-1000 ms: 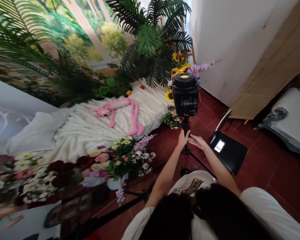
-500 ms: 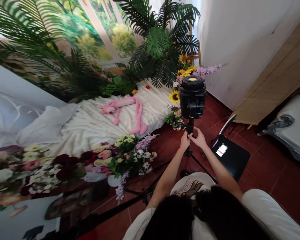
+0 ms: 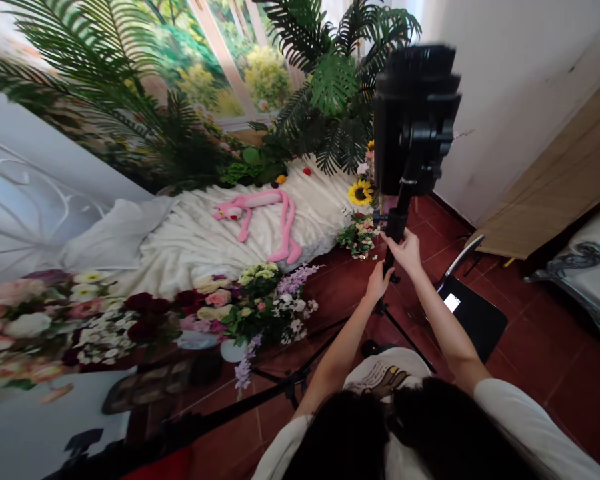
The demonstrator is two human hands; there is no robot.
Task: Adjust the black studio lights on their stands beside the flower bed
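Observation:
A black studio light sits on top of a light stand, slightly blurred. My right hand is wrapped round the stand's pole just below the lamp's mount. Lower on the same pole, my left hand is closed around it, near a clamp knob. The stand's dark legs spread on the red tiled floor below my hands.
To the left, a pink plush toy lies on a white furry blanket. Artificial flowers line its near side, with palm leaves behind. A black chair holding a phone stands at right. Another dark pole crosses lower left.
The studio light has risen and come closer to the camera. My right hand has moved up the pole with it, while my left stays lower down. The view has shifted slightly.

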